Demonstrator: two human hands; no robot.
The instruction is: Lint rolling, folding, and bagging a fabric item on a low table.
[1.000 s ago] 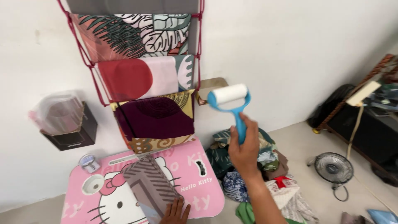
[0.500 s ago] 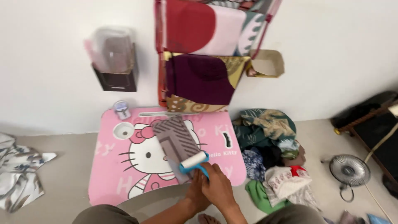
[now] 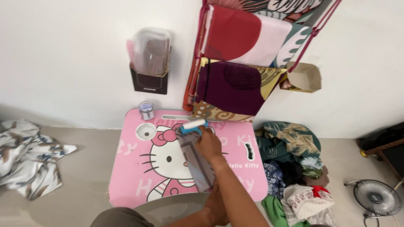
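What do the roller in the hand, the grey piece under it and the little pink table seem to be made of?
The lint roller: white, paper-like drum on a glossy blue frame, probably plastic. The grey piece: soft folded fabric, matte and striped. The pink table: smooth, slightly shiny printed top, likely plastic or laminated board; I can't tell which. The right hand holds the roller.

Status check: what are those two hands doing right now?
Right hand grips lint roller on grey cloth. Left hand pins cloth's near end. Nothing blocking.
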